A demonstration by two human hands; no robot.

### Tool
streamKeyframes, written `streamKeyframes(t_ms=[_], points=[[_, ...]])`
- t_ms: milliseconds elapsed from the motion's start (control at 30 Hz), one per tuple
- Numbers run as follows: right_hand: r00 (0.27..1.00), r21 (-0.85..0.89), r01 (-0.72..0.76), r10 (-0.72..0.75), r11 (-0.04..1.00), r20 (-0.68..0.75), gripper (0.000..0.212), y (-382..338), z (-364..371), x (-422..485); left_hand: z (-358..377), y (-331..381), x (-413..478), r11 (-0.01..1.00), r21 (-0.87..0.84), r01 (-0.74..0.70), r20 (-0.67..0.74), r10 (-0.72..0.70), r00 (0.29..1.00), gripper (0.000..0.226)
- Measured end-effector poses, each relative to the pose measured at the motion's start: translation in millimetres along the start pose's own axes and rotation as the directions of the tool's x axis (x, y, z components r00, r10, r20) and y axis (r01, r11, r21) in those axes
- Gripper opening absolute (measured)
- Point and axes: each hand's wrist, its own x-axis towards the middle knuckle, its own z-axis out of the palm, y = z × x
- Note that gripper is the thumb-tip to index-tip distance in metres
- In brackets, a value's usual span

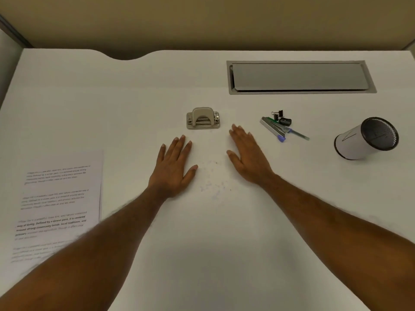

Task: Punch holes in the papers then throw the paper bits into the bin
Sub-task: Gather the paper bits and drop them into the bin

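My white table (224,254) is big, and the part close to me is bare, so my arms have lots of room. Its far edge has a curved dip on the left. A long grey flap (298,76) sits in the top at the far right. The papers (60,198) lie flat by the left edge, under my left arm. The bin (368,138), a small mesh cup, lies tipped on its side near the right edge. My left hand (174,168) and right hand (249,157) lie flat, fingers spread wide, holding nothing. The hole punch (203,118) stands just past my fingertips. Clips and pens (280,125) lie between it and the bin. Tiny paper bits (213,182) lie scattered between my hands.
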Motion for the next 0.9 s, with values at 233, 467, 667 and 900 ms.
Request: streamKeyframes(t_ms=[233, 467, 667, 900], points=[[0.989, -0.253, -0.108, 0.130, 0.961, 0.072, 0.069, -9, 17, 5, 11, 13, 0, 0.993, 0.112, -0.037, 0.048, 0.032, 0.998, 0.082], [0.961, -0.270, 0.224, -0.165, 0.936, 0.223, 0.070, -28, 30, -34, 25, 35, -25, 0.952, 0.196, -0.236, 0.124, 0.215, 0.969, 0.090], [0.943, -0.213, 0.272, -0.217, 0.938, 0.252, 0.070, -35, 34, -75, 34, 41, -62, 0.939, 0.162, -0.302, 0.158, 0.278, 0.947, 0.091], [0.994, -0.190, -0.030, 0.049, 0.981, 0.094, 0.069, -18, 18, -81, 20, 18, -78, 0.985, 0.172, -0.028, 0.042, 0.021, 0.999, 0.097]])
